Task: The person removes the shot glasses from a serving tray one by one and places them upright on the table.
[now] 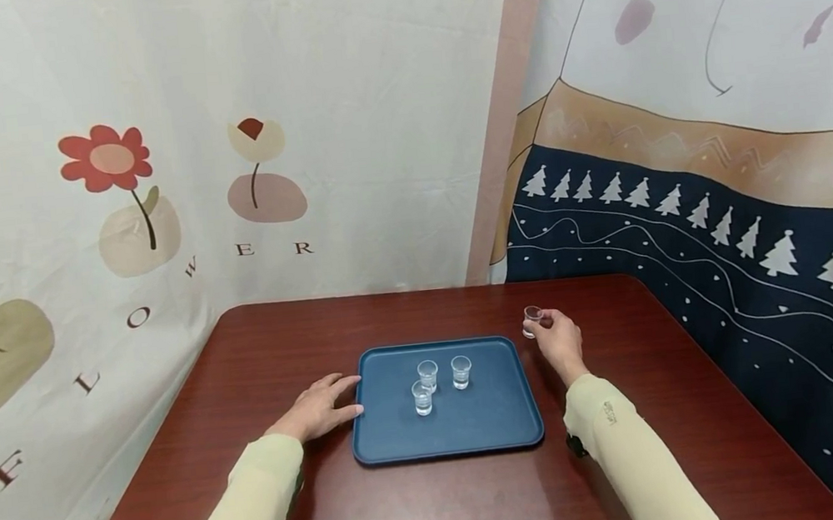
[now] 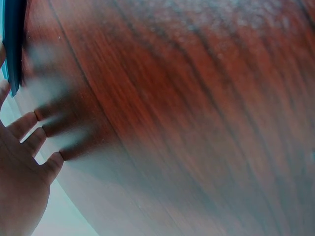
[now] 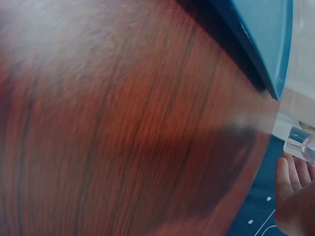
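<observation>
My right hand pinches a small clear shot glass beyond the tray's far right corner. The right wrist view shows that glass at the fingertips, at the right edge. With fingers spread, my left hand touches the left rim of a blue rectangular tray. In the left wrist view the hand lies beside a sliver of the tray's edge. Three shot glasses stand upright on the tray: a near one, one just behind it, and one to the right.
The tray rests on a reddish-brown wooden table with rounded far corners. Behind the table hangs a pale cloth printed with flowers and letters. A dark blue cloth with white trees hangs along the right side.
</observation>
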Tool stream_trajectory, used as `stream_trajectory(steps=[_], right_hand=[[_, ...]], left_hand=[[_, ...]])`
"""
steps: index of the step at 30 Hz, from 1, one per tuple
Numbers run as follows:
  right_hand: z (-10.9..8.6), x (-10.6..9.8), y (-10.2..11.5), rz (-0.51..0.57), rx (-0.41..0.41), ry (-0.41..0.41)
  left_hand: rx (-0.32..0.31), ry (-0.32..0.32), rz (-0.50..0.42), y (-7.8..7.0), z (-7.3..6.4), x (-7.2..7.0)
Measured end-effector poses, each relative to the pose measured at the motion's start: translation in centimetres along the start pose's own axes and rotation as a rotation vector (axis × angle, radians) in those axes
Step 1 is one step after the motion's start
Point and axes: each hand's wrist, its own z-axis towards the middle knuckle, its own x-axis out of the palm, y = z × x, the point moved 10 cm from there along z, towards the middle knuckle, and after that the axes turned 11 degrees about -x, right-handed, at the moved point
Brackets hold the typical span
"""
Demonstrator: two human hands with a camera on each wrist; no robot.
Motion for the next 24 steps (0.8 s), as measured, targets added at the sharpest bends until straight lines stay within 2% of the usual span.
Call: stream_trajectory(steps=[11,17,24], right_hand=[[-0.4,0.8,-1.4,0.005,0.056,0.011],[-1.0,1.3,-2.6,0.0,0.069,0.058],[-0.8,1.1,-2.4,0.03,0.057,0.087]], left_hand=[[0.014,-0.011,0.017,-0.3,-0.3,0.2],[0.017,-0.009,0.016,-0.3,-0.3,0.3],[0.03,-0.022,0.01,-0.1,-0.1,0.2]])
